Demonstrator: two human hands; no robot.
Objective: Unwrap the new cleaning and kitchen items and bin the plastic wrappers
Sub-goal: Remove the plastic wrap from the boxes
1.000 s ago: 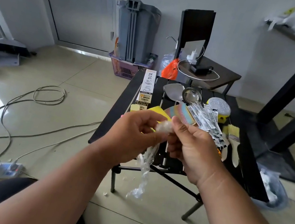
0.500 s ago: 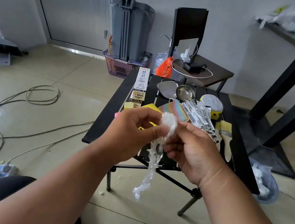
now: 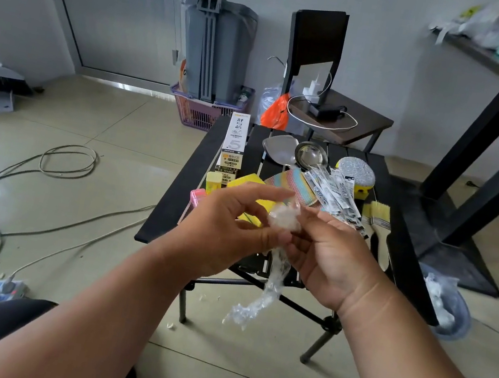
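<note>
Clear plastic wrapper [image 3: 282, 219] wadded between both hands above table [image 3: 173, 202] front edge, tail dangling below. Left hand [image 3: 228, 231] and right hand [image 3: 329, 255] fingers pinch wad. Likely feather-light, crinkly, springy, slippery; grip bunched top. Bin [image 3: 449, 308] on floor, right.

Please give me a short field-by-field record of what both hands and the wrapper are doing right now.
left hand: pinches the wrapper's balled top
right hand: fingers curled against the same ball
plastic wrapper: crumpled at top, twisted tail hanging down
table: black, holds unwrapped items
paintbrushes: on the table's right side
bin bag: on floor right of table, wrappers inside
</note>
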